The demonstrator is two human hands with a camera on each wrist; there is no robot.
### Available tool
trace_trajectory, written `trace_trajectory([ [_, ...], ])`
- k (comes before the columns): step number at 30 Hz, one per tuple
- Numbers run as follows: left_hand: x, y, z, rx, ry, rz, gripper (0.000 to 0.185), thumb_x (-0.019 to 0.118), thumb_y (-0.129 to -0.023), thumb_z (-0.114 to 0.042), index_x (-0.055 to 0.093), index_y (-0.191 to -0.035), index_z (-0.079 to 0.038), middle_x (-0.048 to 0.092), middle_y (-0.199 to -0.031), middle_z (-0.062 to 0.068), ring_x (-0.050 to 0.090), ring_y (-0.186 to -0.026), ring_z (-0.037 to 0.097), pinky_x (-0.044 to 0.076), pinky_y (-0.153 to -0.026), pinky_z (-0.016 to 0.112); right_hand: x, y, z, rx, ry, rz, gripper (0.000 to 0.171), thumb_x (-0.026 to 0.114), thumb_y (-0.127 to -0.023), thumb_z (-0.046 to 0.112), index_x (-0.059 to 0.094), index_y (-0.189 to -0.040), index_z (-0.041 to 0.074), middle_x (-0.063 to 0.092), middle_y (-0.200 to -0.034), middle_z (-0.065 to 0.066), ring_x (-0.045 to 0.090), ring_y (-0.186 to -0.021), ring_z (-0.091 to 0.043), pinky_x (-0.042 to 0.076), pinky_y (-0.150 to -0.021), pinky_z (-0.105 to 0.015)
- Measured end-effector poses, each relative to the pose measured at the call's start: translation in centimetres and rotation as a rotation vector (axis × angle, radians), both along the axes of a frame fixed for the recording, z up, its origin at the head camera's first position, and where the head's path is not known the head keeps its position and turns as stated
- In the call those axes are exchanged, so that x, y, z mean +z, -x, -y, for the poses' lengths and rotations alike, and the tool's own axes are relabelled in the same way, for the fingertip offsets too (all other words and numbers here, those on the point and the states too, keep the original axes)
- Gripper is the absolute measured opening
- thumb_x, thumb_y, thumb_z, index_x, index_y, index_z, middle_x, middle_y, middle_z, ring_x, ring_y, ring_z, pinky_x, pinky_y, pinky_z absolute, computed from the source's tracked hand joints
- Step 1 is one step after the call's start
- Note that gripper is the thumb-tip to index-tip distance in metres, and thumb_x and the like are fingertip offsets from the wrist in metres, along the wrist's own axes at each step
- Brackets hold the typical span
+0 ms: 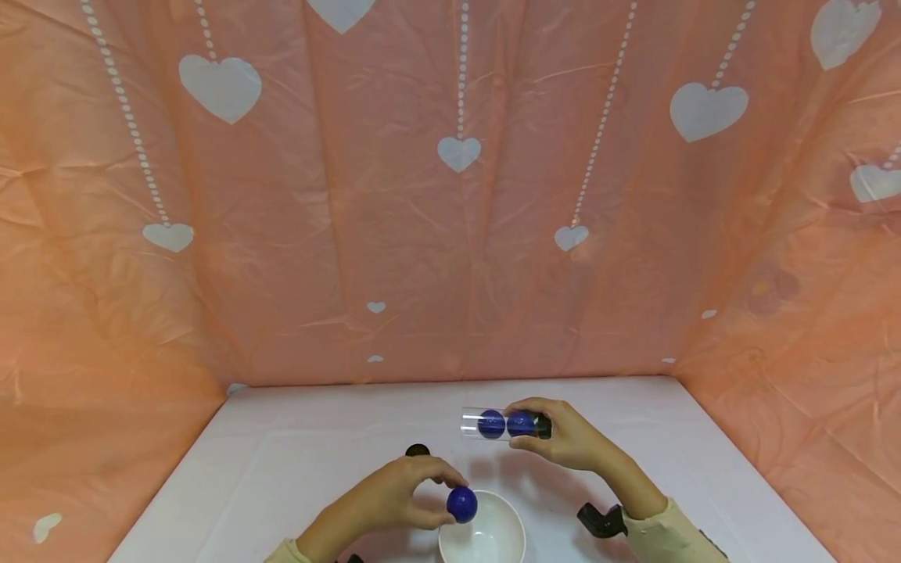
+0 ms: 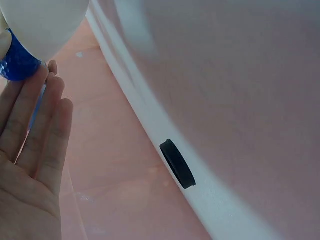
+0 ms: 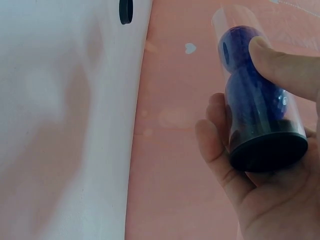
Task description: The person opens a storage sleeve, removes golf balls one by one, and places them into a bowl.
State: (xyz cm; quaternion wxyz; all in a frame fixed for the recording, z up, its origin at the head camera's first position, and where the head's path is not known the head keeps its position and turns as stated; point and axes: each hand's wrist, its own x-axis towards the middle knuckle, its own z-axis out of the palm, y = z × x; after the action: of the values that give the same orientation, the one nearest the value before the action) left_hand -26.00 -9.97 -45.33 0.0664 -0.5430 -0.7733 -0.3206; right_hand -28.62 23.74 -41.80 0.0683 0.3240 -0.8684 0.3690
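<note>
My left hand point(image 1: 401, 494) pinches a dark blue ball point(image 1: 462, 504) between thumb and fingertips, right at the left rim of a white bowl point(image 1: 508, 533). In the left wrist view the bowl's side point(image 2: 47, 22) partly covers that ball point(image 2: 20, 57). Farther back and to the right, my right hand point(image 1: 568, 439) grips a clear tube point(image 1: 469, 423) lying sideways in the air, its far end pointing left. Two blue balls point(image 3: 240, 47) sit in a row inside the tube, and a black cap point(image 3: 270, 152) closes the end nearest the palm.
A loose black cap point(image 2: 177, 164) rests on the white table point(image 1: 296, 438), just behind my left hand. Peach sheets point(image 1: 394, 234) with white hearts stand at the back and both sides. A black strap piece point(image 1: 601, 520) shows at my right wrist.
</note>
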Motion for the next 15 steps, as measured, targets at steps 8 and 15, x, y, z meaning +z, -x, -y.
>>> trace_trajectory([
  [8,-0.16,-0.20,-0.16,0.038,0.067,-0.046,0.035,0.088,-0.093,-0.026,0.074,-0.125,-0.019,0.076,-0.118,-0.009,0.070,-0.106,0.006,0.056,-0.095,0.018,-0.06,0.12,0.06,-0.004,-0.005,0.001,0.041,0.085,-0.094,0.037,0.075,-0.130,0.020,0.076,-0.125,0.000,0.069,-0.104,-0.009,0.059,-0.093,-0.031],
  [15,0.03,-0.28,-0.29,0.062,0.107,-0.041,0.033,0.085,-0.096,-0.032,0.075,-0.126,-0.024,0.074,-0.119,-0.014,0.067,-0.112,0.002,0.057,-0.097,0.023,-0.01,-0.02,-0.05,-0.004,-0.005,0.001,0.039,0.086,-0.094,0.034,0.075,-0.129,0.018,0.076,-0.124,-0.003,0.068,-0.102,-0.010,0.059,-0.091,-0.031],
])
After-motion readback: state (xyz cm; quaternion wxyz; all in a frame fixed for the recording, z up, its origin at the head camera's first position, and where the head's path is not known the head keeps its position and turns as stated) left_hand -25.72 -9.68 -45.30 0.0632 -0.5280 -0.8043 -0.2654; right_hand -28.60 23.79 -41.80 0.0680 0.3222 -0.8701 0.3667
